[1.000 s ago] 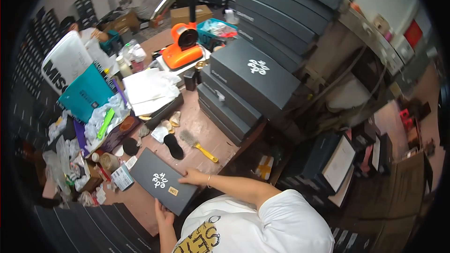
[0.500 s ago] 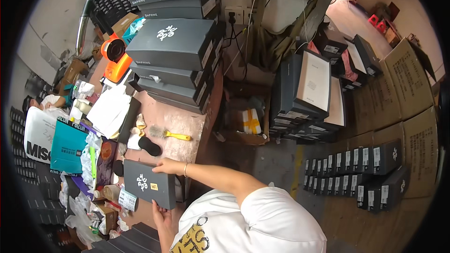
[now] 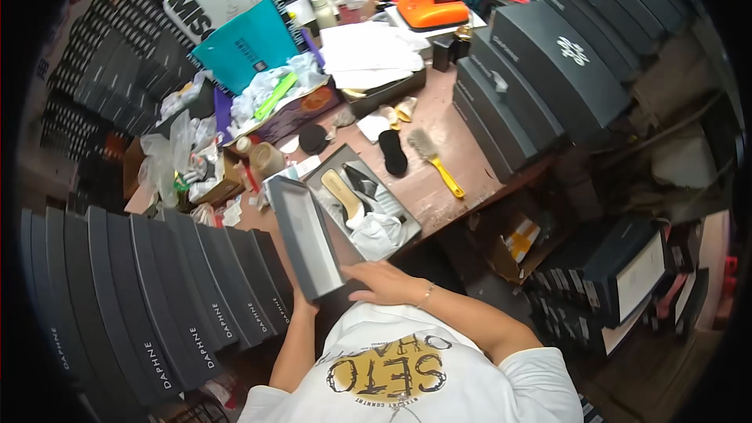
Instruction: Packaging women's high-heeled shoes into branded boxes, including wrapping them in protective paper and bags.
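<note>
An open grey shoebox (image 3: pixel 407 238) lies at the front edge of the table. Inside it are a shoe with a beige insole (image 3: pixel 338 189), a black shoe part (image 3: pixel 360 182) and crumpled white tissue paper (image 3: pixel 377 235). The grey box lid (image 3: pixel 307 236) stands tilted along the box's left side, its pale inside facing right. My left hand (image 3: pixel 305 304) grips the lid's near end from below, its fingers partly hidden behind it. Beside the lid's near corner, my right hand (image 3: pixel 385 283) has its fingers stretched out and apart, holding nothing visible.
A yellow-handled brush (image 3: pixel 442 166) and a black oval pad (image 3: pixel 392 153) lie beyond the box. Stacked shoeboxes (image 3: pixel 540 70) stand at the right; a row of dark boxes (image 3: pixel 172 282) fills the near left. An orange device (image 3: pixel 432 8) sits at the back.
The closed shoebox is now open, with its lid lifted to the left and its contents showing. My right hand has left the box top. The view has swung left.
</note>
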Tool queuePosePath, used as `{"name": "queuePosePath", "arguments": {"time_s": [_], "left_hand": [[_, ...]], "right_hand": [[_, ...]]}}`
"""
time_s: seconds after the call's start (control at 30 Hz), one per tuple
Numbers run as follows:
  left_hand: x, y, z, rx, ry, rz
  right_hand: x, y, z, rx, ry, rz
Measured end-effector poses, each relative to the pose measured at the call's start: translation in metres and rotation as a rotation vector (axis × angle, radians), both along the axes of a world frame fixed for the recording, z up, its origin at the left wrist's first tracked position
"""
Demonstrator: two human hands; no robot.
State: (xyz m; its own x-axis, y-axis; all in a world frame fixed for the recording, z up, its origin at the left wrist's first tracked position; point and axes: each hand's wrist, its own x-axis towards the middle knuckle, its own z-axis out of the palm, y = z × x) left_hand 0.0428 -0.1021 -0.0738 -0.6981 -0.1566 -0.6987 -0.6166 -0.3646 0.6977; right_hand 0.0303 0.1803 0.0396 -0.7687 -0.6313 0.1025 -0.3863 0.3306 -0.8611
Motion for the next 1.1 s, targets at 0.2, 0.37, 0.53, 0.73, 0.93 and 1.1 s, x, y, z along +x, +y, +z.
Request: {"name": "queuePosePath", "arguments": {"time_s": [0.2, 0.37, 0.53, 0.73, 0.93, 1.1], "left_hand": [[0.021, 0.0, 0.056, -0.503, 0.201, 0.326], [-0.003, 0.073, 0.096, -1.179, 0.605, -0.388], [0.009, 0.066, 0.003, -1.226, 0.275, -0.845], [0.003, 0.058, 0.018, -0.879, 0.141, -0.623], [-0.063, 0.106, 0.107, 0.001, 0.204, 0.109], [-0.087, 0.122, 0.138, 0.2, 0.283, 0.193]], "right_hand": [[-0.027, 0.081, -0.044, 0.692, 0.341, -0.166], [-0.063, 0.083, -0.017, 0.546, 0.348, 0.051], [-0.144, 0.071, 0.068, 0.225, 0.267, 0.066], [-0.198, 0.063, 0.095, 0.2, 0.183, 0.189], [-0.214, 0.058, 0.099, 0.202, 0.215, 0.261], [-0.21, 0.058, 0.098, 0.179, 0.152, 0.266]]}}
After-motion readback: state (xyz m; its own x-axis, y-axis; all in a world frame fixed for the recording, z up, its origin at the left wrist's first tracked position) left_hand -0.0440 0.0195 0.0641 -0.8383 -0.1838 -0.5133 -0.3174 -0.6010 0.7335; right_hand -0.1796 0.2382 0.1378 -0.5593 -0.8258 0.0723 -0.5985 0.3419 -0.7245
